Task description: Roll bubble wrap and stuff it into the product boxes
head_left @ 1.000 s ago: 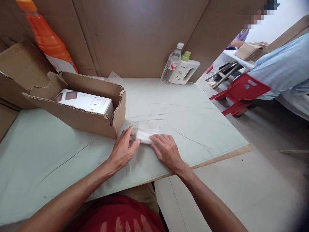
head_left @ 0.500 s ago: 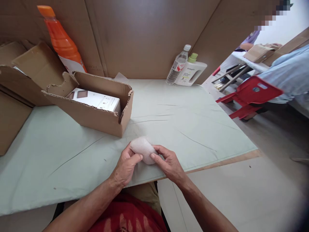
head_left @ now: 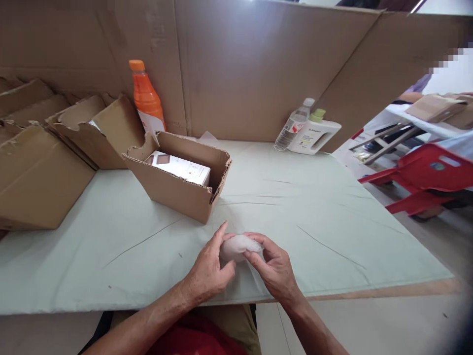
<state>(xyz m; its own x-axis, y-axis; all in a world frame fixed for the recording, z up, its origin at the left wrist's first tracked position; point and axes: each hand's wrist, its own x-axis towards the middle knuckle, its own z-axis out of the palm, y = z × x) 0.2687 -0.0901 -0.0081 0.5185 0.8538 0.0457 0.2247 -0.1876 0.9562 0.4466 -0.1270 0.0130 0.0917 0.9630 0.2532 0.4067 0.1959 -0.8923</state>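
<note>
A small, rounded white bundle [head_left: 238, 246], seemingly wrapped in soft translucent foam or plastic, is held just above the near part of the table. Its right end is pinched by my right hand [head_left: 271, 264], thumb in front and fingers behind. My left hand [head_left: 212, 266] is at the bundle's left side, fingers stretched and thumb lifted away; some fingertips touch or pass behind it. What lies inside the wrapping is hidden. Beyond my hands stands an open cardboard box [head_left: 181, 197] with a white printed box [head_left: 185, 170] inside.
More cardboard boxes [head_left: 40, 182] stand at the left. An orange bottle [head_left: 148, 98], a clear water bottle [head_left: 293, 125] and a white jug [head_left: 314, 135] stand along the cardboard wall [head_left: 258, 74]. Past the right edge of the green-covered table [head_left: 332, 212] is a red chair [head_left: 436, 170].
My left thumb has come off the bundle and the left fingers have spread. My right hand keeps its pinch. The view has shifted, so everything on the table appears lower and further right.
</note>
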